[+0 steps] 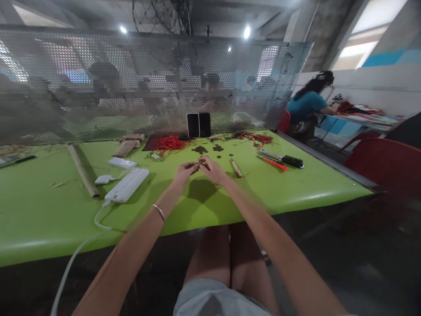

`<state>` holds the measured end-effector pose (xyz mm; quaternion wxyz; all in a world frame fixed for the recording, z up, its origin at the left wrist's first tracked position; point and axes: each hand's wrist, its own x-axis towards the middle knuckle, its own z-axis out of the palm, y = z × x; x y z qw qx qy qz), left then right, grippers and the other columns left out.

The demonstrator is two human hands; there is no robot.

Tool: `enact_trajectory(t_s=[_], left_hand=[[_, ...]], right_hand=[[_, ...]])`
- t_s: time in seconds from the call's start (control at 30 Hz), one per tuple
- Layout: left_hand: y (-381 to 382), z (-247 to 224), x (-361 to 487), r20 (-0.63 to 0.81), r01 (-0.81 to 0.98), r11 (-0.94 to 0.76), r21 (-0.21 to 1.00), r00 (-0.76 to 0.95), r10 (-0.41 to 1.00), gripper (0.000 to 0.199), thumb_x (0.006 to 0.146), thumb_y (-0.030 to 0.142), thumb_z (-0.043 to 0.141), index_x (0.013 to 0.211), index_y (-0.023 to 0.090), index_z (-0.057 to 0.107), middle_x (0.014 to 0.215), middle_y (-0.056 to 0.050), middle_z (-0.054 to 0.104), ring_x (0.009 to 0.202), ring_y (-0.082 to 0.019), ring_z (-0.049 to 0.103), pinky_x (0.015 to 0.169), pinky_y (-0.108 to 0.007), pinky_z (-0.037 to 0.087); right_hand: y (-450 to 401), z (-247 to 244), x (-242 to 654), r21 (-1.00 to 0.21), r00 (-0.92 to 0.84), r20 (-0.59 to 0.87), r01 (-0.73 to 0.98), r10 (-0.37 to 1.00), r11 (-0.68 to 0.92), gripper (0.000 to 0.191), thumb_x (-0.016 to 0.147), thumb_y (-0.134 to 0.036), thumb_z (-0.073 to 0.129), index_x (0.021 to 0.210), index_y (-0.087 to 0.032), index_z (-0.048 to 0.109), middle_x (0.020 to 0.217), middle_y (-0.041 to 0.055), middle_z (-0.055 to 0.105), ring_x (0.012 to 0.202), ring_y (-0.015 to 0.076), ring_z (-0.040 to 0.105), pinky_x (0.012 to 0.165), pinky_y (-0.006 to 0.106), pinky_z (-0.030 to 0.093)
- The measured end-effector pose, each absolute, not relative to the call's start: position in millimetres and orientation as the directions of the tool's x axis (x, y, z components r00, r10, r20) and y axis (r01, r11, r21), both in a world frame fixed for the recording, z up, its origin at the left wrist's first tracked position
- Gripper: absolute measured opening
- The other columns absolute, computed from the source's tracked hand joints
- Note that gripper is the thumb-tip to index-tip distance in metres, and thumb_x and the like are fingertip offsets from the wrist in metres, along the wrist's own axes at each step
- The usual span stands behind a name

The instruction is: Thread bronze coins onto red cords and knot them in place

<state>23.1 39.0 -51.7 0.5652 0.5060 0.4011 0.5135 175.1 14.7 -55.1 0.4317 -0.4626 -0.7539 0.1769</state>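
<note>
Centrally, one small piece [199,163]: hanging above the green bench [171,206] between the fingertips, the fingers mostly hiding it, so its exact kind is escaping identification. Handling, as judged: seeming very light, likely calling for a fingertip hold at its edge rather than a full grip; stiffness and slipperiness are staying uncertain.

Beyond it, two clusters of dark discs [199,149] [217,148], a few lying loose nearby: looking thin, rigid and sturdy — rims probably giving the best purchase, flat faces likely sliding.

Hands, two. Left hand [187,169]: pinching the piece, fingers pointing inward, a bangle [159,212] circling the forearm near the wrist. Right hand [212,170]: pinching from the other side, fingers curling, fingertips meeting the left's. Both forearms are reaching forward and converging, the hands casting a shadow below.

Beside the right hand, one wrapped stick [236,168] is lying at a slant.
</note>
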Motion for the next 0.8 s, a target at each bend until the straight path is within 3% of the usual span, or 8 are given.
enact_trajectory(t_s=[0.27,0.43,0.67,0.8], left_hand=[[48,-45,20,-0.040,-0.175,0.087,0.981,0.257,0.966,0.026,0.051,0.024,0.084,0.070,0.012,0.071,0.075,-0.007,0.069,0.067,-0.013,0.062,0.075,-0.028,0.050],[55,-44,13,-0.065,-0.123,0.109,0.986,0.312,0.948,0.026,0.052,0.024,0.085,0.072,0.012,0.073,0.077,-0.009,0.070,0.066,-0.014,0.062,0.073,-0.029,0.050],[54,-49,-2,-0.049,-0.070,0.076,0.995,0.333,0.942,0.025,0.054,0.028,0.083,0.073,0.014,0.074,0.077,-0.009,0.071,0.065,-0.015,0.061,0.071,-0.029,0.049],[49,-47,-5,-0.027,-0.073,0.055,0.996,0.346,0.938,0.030,0.058,0.029,0.081,0.084,0.016,0.074,0.080,-0.009,0.072,0.066,-0.015,0.062,0.073,-0.030,0.050]], right_hand=[[13,-46,194,-0.579,-0.347,0.530,0.518,0.774,0.629,0.023,0.085,-0.038,0.054,0.094,-0.016,0.052,0.074,0.0017,0.058,0.062,0.0125,0.051,0.055,0.023,0.038],[19,-46,197,-0.551,-0.368,0.542,0.522,0.755,0.650,0.029,0.083,-0.042,0.059,0.097,-0.017,0.056,0.077,0.0021,0.060,0.064,0.0127,0.052,0.056,0.023,0.038],[19,-53,193,-0.556,-0.358,0.531,0.535,0.768,0.635,0.028,0.086,-0.041,0.056,0.102,-0.018,0.061,0.073,0.0012,0.059,0.061,0.0123,0.049,0.056,0.023,0.037],[13,-50,192,-0.624,-0.317,0.505,0.508,0.803,0.594,0.030,0.083,-0.041,0.060,0.103,-0.019,0.063,0.067,-0.0003,0.058,0.055,0.0114,0.046,0.051,0.022,0.034]])
